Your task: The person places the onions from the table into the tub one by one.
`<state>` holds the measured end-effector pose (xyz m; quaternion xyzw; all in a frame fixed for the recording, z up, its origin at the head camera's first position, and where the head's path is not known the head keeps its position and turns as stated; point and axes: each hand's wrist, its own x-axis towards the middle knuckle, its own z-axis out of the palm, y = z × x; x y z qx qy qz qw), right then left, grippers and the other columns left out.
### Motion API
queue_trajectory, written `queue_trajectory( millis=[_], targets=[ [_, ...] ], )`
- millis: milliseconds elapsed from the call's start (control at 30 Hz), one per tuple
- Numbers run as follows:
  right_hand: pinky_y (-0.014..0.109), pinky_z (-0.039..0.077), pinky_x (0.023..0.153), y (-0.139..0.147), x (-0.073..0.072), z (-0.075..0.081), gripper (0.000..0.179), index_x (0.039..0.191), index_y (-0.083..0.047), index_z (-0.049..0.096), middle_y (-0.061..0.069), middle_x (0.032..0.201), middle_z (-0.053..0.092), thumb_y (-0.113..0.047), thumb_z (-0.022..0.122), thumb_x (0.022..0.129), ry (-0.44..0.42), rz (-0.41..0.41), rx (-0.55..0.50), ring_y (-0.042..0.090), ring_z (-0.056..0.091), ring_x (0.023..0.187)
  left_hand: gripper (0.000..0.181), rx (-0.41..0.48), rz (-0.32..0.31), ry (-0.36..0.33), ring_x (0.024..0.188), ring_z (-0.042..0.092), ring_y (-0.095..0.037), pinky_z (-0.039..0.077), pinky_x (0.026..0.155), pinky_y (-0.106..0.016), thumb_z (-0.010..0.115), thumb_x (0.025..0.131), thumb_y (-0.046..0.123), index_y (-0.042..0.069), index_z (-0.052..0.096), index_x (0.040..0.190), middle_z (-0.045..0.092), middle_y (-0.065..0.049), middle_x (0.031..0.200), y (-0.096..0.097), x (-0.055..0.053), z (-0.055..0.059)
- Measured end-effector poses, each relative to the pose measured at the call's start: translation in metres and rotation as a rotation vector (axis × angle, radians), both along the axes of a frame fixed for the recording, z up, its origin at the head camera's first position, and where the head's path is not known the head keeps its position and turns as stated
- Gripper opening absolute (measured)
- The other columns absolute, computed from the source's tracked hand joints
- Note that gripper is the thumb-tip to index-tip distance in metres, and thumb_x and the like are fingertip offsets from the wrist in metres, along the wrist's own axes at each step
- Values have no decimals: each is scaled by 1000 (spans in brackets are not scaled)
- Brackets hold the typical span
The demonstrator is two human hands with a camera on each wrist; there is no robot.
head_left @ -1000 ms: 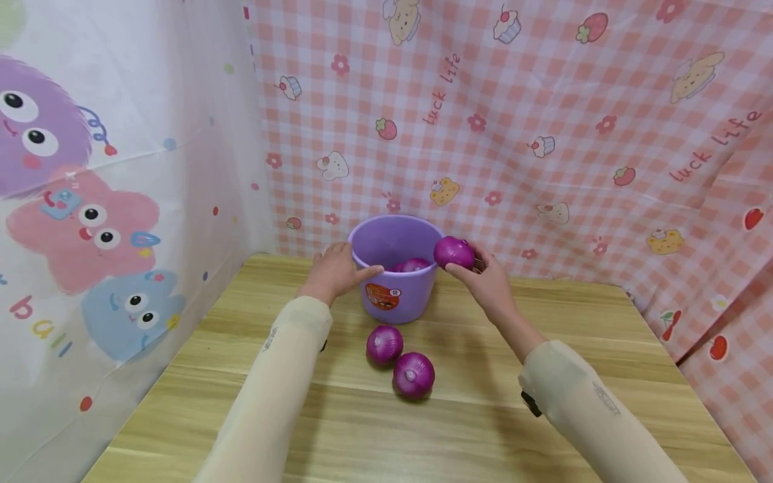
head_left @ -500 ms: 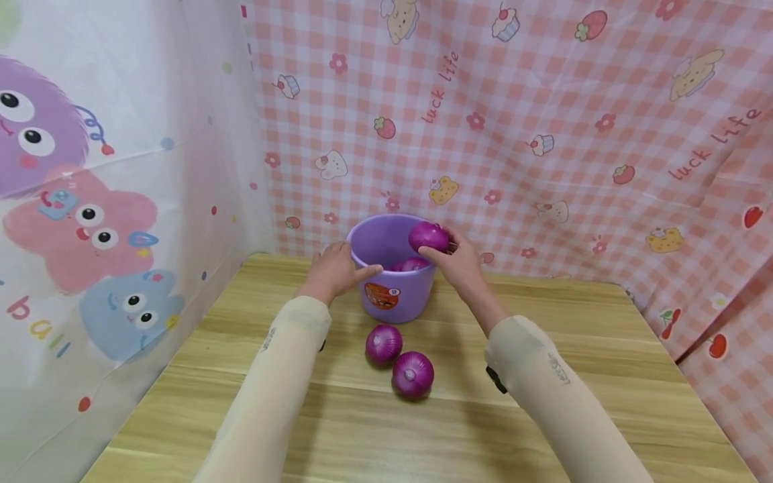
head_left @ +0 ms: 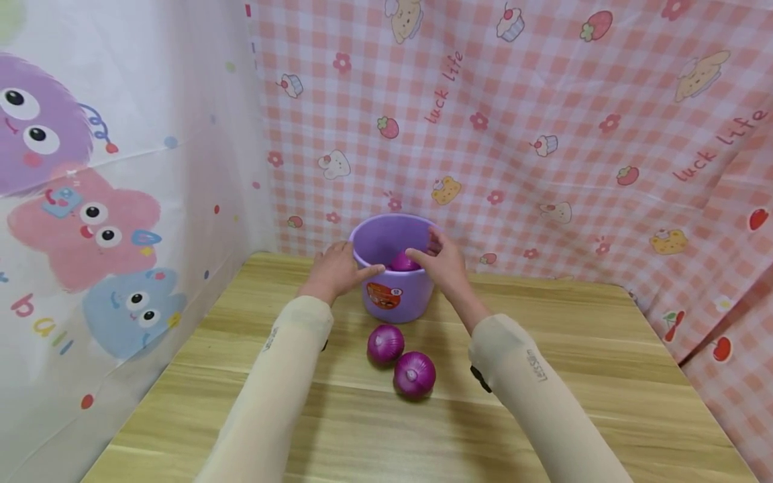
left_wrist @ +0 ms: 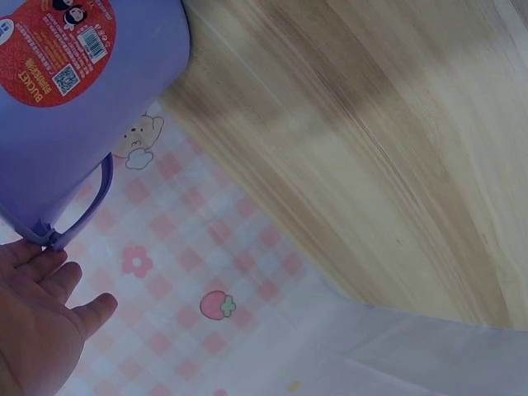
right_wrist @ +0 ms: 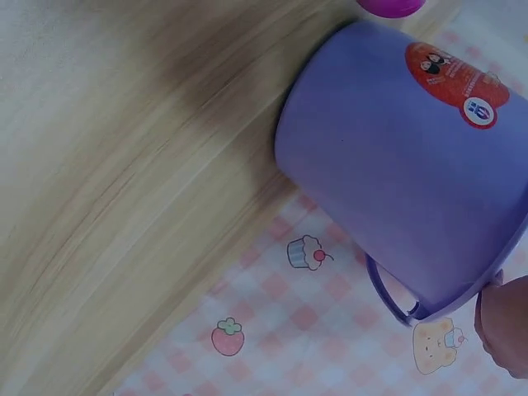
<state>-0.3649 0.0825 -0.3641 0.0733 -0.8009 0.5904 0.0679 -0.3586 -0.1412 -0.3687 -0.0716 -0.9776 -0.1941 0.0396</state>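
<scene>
Against pink gingham curtains, a purple bucket stands at the bench's far edge, left hand flat on its left rim, right hand relaxed over its mouth above a red onion, two onions lying nearer.

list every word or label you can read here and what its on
"luck life": pink checked backdrop cloth, printed more than once.
"BUCKET": red sticker on the purple bucket; its other print is too small to read.
Sleeve lettering: too blurred to read.
</scene>
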Motion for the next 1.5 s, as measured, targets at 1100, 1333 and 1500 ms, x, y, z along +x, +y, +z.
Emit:
queue_trajectory(
  millis=[1100,1333,1500],
  targets=[
    [33,45,106,30,30,-25,59,142,3,49,21,139,53,-9,73,90,75,128,-154,32,52,127,102,-7,4,-2,139,37,-37,18,118,-59,53,87,74,-2,33,152,42,-22,149,0,3,2],
    [40,43,108,42,47,-48,59,139,5,51,27,136,55,-11,76,89,60,203,-75,38,52,128,101,0,8,-2,138,37,-36,19,118,-59,54,86,74,0,34,152,43,-21,149,0,2,1],
    [41,43,108,47,63,-71,58,138,8,51,27,135,54,-5,76,87,30,271,-12,39,52,128,101,9,2,3,138,37,-36,18,117,-59,55,86,73,0,34,152,43,-21,149,1,1,0]
  ],
)
